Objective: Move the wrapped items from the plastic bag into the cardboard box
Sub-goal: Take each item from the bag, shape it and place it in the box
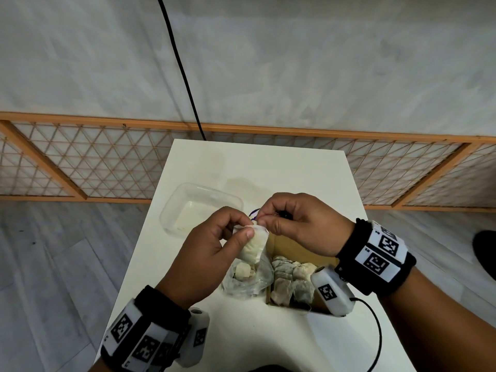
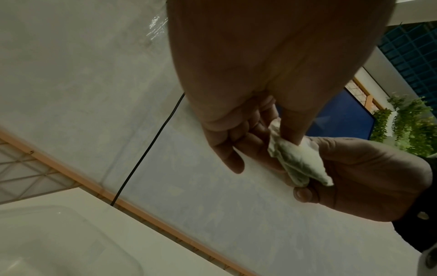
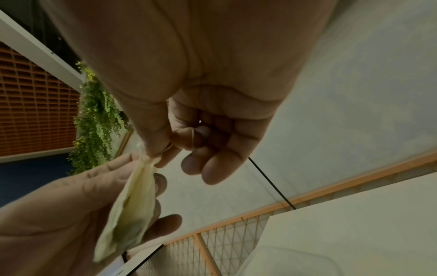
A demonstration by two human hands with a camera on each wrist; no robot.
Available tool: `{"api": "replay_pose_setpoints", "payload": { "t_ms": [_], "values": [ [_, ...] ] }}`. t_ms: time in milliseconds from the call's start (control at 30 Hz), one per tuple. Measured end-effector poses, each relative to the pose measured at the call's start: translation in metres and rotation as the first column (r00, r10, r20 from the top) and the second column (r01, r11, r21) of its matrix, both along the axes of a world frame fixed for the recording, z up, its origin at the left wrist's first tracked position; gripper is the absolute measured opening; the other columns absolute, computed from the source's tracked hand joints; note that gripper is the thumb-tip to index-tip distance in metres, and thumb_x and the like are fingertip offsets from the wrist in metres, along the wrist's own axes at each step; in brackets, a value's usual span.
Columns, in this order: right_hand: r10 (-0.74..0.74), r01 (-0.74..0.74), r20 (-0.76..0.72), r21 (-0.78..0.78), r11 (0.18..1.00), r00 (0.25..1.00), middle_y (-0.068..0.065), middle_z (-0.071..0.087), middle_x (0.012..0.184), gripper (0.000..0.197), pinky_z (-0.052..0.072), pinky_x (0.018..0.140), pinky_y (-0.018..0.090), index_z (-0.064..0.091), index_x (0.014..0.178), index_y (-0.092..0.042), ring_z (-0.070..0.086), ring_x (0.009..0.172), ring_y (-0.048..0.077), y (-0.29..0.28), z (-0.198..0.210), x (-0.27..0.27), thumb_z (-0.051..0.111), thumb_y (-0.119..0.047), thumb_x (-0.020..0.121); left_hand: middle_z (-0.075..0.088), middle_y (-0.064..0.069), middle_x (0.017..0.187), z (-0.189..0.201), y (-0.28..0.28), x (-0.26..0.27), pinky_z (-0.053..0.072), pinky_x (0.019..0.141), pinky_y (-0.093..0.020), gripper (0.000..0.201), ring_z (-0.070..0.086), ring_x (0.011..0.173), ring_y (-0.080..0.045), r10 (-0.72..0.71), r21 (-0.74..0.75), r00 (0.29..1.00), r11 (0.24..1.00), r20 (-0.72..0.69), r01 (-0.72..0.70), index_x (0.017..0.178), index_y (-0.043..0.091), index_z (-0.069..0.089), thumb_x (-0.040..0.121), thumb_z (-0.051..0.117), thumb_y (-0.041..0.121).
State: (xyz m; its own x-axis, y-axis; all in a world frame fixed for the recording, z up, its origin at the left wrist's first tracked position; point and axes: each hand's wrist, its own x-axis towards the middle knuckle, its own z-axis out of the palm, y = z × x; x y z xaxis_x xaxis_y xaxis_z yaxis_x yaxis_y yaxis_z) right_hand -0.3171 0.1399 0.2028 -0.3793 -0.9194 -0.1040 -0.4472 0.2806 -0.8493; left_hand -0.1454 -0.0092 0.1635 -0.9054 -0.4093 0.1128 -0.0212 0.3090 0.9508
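Both hands hold one small white wrapped pouch in the air above the table. My left hand pinches its upper part between thumb and fingers; in the left wrist view the pouch lies under the thumb. My right hand pinches the pouch's top corner, seen as the pouch hanging from its thumb and forefinger. Below them a clear plastic bag holds a few more wrapped items. The open cardboard box to its right holds several wrapped pouches.
A clear plastic container sits on the white table beyond the hands. A black cable hangs down to the table's far edge. An orange-framed lattice fence runs behind. Another black cable loops near the front right.
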Motion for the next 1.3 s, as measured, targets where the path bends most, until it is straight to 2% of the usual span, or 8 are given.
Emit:
{"api": "replay_pose_setpoints", "payload": {
  "t_ms": [267, 433, 600, 767, 867, 1033, 1167, 1300],
  "values": [
    [0.016, -0.015, 0.013, -0.090, 0.996, 1.000, 0.004, 0.074, 0.098, 0.011, 0.056, 0.088, 0.054, 0.074, 0.106, -0.027, 0.070, 0.093, 0.030, 0.000, 0.009, 0.001, 0.065, -0.027, 0.100, 0.073, 0.006, 0.088, 0.000, 0.003, -0.003, 0.056, 0.080, -0.028, 0.006, 0.069, 0.083, -0.015, -0.046, 0.014, 0.997, 0.999, 0.065, 0.046, 0.100, 0.030, 0.072, 0.097, 0.071, 0.025],
    [-0.045, 0.071, 0.155, -0.170, 0.983, 0.987, -0.014, 0.071, 0.080, 0.014, 0.052, 0.076, 0.024, 0.073, 0.110, -0.010, 0.065, 0.076, 0.005, -0.005, 0.003, -0.009, 0.063, -0.010, 0.100, 0.067, 0.004, 0.107, 0.004, 0.011, -0.003, 0.055, 0.091, -0.030, 0.007, 0.067, 0.106, -0.023, -0.092, -0.026, 0.993, 0.996, -0.073, 0.090, 0.097, 0.024, 0.074, 0.095, 0.072, 0.017],
    [-0.073, 0.143, 0.329, -0.193, 0.971, 0.942, 0.027, 0.067, 0.095, 0.011, 0.051, 0.068, 0.024, 0.068, 0.109, -0.004, 0.058, 0.080, 0.026, -0.013, -0.024, -0.003, 0.061, -0.004, 0.100, 0.061, 0.006, 0.130, 0.007, 0.009, -0.006, 0.053, 0.094, -0.028, 0.009, 0.063, 0.122, -0.024, 0.002, -0.031, 0.984, 0.999, -0.175, -0.007, 0.097, 0.022, 0.074, 0.094, 0.071, 0.014],
    [-0.098, 0.163, 0.445, -0.109, 0.981, 0.890, 0.012, 0.072, 0.097, 0.018, 0.054, 0.070, 0.033, 0.065, 0.112, -0.001, 0.063, 0.082, 0.025, -0.023, -0.066, 0.004, 0.064, -0.003, 0.094, 0.075, -0.002, 0.117, 0.005, 0.001, -0.010, 0.057, 0.090, -0.041, 0.007, 0.070, 0.112, -0.019, 0.013, 0.273, 0.980, 0.961, -0.200, 0.043, 0.100, 0.010, 0.070, 0.094, 0.067, 0.014],
    [-0.182, 0.184, 0.342, 0.028, 0.983, 0.922, 0.001, 0.070, 0.080, 0.016, 0.053, 0.064, 0.030, 0.069, 0.104, -0.011, 0.065, 0.072, 0.014, -0.029, -0.097, 0.001, 0.069, -0.019, 0.091, 0.074, 0.000, 0.091, 0.004, -0.002, -0.009, 0.055, 0.079, -0.022, 0.010, 0.069, 0.087, -0.011, 0.074, 0.359, 0.980, 0.933, -0.185, -0.003, 0.099, 0.006, 0.067, 0.094, 0.068, 0.015],
    [-0.115, 0.145, -0.103, 0.352, 0.925, 0.988, -0.015, 0.063, 0.067, 0.027, 0.048, 0.065, 0.028, 0.060, 0.070, -0.027, 0.059, 0.064, 0.000, -0.031, -0.156, 0.004, 0.063, -0.039, 0.095, 0.074, 0.004, 0.090, -0.001, -0.008, -0.004, 0.052, 0.078, -0.016, 0.006, 0.068, 0.087, -0.007, 0.186, 0.384, 0.971, 0.916, -0.149, -0.116, 0.098, 0.007, 0.068, 0.096, 0.064, 0.011],
    [0.034, 0.087, -0.187, 0.602, 0.794, 0.982, 0.000, 0.072, 0.108, 0.034, 0.054, 0.088, 0.033, 0.073, 0.107, -0.022, 0.067, 0.101, 0.021, -0.034, -0.194, 0.019, 0.059, -0.051, 0.092, 0.075, 0.005, 0.093, -0.005, -0.013, 0.001, 0.053, 0.079, -0.017, 0.006, 0.068, 0.090, -0.007, 0.239, 0.387, 0.964, 0.905, -0.116, -0.178, 0.098, 0.008, 0.070, 0.097, 0.064, 0.007],
    [-0.039, 0.184, -0.239, 0.621, 0.762, 0.970, 0.006, 0.069, 0.119, 0.042, 0.051, 0.089, 0.033, 0.065, 0.122, -0.022, 0.065, 0.109, 0.027, -0.035, -0.218, 0.028, 0.060, -0.050, 0.090, 0.075, -0.001, 0.097, -0.007, -0.016, 0.006, 0.053, 0.077, -0.017, 0.008, 0.068, 0.092, -0.011, 0.270, 0.402, 0.958, 0.891, -0.097, -0.211, 0.098, 0.009, 0.071, 0.094, 0.066, 0.014]
  ]
}}
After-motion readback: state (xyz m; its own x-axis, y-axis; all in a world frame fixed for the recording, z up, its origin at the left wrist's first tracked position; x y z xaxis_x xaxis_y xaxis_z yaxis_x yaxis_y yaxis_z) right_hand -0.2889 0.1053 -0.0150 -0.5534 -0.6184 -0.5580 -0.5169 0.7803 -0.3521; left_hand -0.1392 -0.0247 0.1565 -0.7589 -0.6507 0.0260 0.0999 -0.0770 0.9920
